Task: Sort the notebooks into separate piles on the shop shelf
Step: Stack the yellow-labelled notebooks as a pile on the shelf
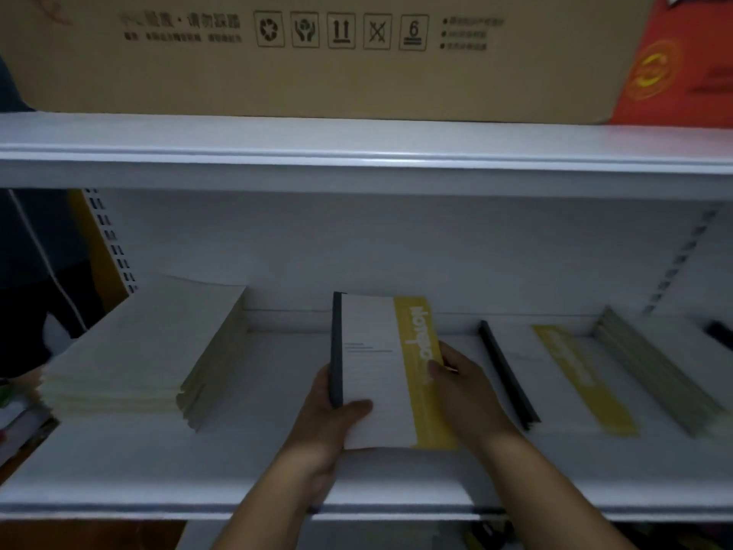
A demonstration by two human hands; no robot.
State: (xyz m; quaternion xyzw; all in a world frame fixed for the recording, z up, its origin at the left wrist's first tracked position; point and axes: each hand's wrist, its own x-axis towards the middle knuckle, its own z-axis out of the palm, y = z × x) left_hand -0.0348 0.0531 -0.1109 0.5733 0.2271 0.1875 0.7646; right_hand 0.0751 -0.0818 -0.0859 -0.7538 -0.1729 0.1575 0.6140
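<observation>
Head view: both hands grip one white notebook (377, 371) with a yellow band above the white shelf (277, 482), left hand (333, 414) curled round its dark spine, right hand (464, 387) pinching the yellow edge. Left lies a cream stack (139, 351); right, a matching notebook pile (563, 375). Overhead sits a cardboard box (317, 57).

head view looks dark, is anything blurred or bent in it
Head view: dim overall, corners darkest; the shelf edge bows from wide-angle distortion; the small print on the cardboard box is smeared; the notebook, gripped by the left hand and right hand, is sharpest, though its fine print is unreadable.
</observation>
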